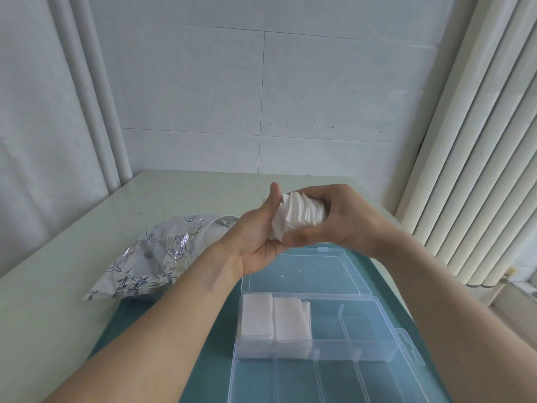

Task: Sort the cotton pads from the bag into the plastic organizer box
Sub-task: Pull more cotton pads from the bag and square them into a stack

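A fanned stack of white square cotton pads (pixel 299 216) is held up above the table between both hands. My left hand (pixel 255 237) cups the stack from the left and below, thumb up. My right hand (pixel 334 219) grips it from the right and over the top. Below them lies the clear plastic organizer box (pixel 377 338) with its lid (pixel 308 271) folded open toward the wall. Two stacks of cotton pads (pixel 273 321) fill its far-left compartments; the other compartments hold nothing. The silver printed bag (pixel 157 257) lies open at the left.
The box rests on a teal mat (pixel 133 324) on a pale table (pixel 58 286). A tiled wall stands behind the table. A white ribbed radiator (pixel 476 170) runs along the right side, and white pipes (pixel 98 112) rise at the left.
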### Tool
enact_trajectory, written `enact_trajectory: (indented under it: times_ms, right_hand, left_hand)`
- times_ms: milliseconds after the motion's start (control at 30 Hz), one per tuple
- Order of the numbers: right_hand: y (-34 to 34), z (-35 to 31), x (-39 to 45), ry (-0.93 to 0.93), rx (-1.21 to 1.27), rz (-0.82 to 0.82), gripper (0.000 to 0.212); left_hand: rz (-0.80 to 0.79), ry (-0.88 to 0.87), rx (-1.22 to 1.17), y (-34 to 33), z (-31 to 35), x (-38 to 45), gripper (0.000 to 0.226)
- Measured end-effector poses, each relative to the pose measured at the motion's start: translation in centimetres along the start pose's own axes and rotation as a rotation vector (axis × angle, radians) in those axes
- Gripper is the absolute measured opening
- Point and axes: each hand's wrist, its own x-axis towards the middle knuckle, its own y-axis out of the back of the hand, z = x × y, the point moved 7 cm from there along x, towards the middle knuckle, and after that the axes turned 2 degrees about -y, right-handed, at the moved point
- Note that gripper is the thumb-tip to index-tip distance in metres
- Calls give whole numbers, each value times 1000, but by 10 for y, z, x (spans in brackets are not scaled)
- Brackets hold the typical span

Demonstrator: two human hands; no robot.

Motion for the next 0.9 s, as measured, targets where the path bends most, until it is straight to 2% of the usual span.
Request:
enact_trajectory:
  times_ms: [167, 333, 600, 800, 867, 900]
  right_hand:
    - [-14, 2, 7, 29, -153, 100, 48]
    - [-8, 2, 4, 42, -282, 150, 49]
    - [5, 2, 6, 111, -297, 190, 58]
    - [2, 2, 6, 116, -322, 186, 67]
    - [0, 0, 6, 116, -297, 163, 63]
    - [-2, -1, 5, 117, -293, 147, 63]
  left_hand:
    - [97, -12, 48, 3, -3, 2, 71]
    - [107, -39, 119, 3, -1, 2, 68]
    - [24, 5, 50, -4, 2, -4, 50]
    - [-92, 15, 59, -11, -1, -5, 76]
    - [-167, 27, 40, -16, -3, -7, 73]
    - [-186, 32, 28, -18, -4, -8, 64]
